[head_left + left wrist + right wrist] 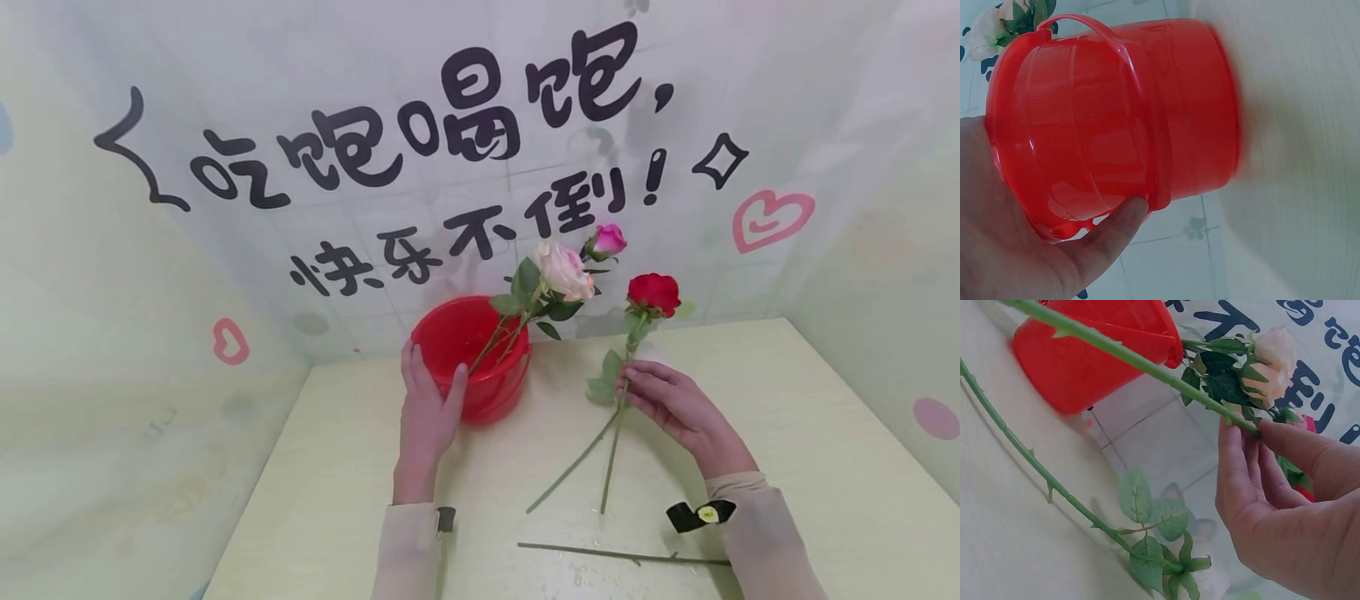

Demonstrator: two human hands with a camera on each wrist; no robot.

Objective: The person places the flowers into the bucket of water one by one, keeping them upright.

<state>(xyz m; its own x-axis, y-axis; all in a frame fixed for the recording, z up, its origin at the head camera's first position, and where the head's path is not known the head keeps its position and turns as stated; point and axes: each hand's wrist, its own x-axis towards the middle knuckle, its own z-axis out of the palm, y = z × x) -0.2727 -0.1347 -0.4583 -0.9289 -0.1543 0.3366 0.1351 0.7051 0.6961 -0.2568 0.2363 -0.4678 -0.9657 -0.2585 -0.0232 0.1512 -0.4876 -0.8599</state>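
One rose [654, 295] blooms above the right grip [678, 407] pinching it; left grip [427, 408] clasps bucket [493, 398].

red bucket [492, 403]: glossy, was seen upright, gripped at its left side | pale pink rose [566, 271] and magenta bud [609, 240]: stems were set inside the bucket, heads were leaned out over its right rim | red rose [654, 294]: thorny green stem was pinched partway up, bloom uppermost

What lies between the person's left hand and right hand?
In the head view, from the left hand: the red bucket, then a bare strip of tabletop, then green leaves beside the right hand.
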